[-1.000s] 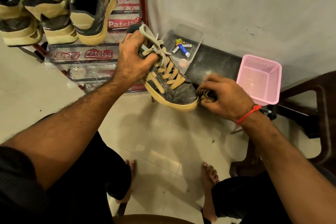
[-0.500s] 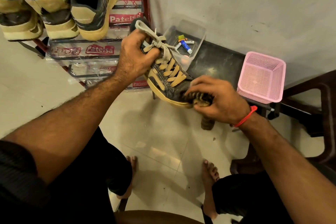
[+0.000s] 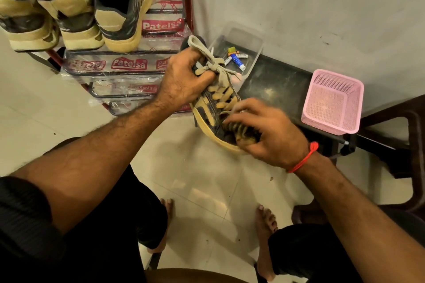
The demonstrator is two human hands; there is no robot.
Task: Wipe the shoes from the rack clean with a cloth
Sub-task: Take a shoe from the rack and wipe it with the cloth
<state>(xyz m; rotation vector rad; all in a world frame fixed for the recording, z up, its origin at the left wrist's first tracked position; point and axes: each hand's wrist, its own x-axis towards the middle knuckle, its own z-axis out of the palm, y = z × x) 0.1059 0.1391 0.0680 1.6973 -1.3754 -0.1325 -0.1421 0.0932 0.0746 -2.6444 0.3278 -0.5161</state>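
— What's over on the left?
— Three shoes (image 3: 76, 7) sit on the rack (image 3: 128, 69).
— And your hands?
— My left hand (image 3: 184, 76) grips the shoe (image 3: 211, 110) by its laces. My right hand (image 3: 266, 133) squeezes the cloth (image 3: 241, 133) on its toe, beside a pink basket (image 3: 333, 101).

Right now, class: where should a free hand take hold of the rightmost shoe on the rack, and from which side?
Grip the rightmost shoe at its heel collar, coming from the front of the rack. Its heel faces outward with the opening exposed, while a neighbouring shoe crowds its left side. The left hand and right hand are both occupied.
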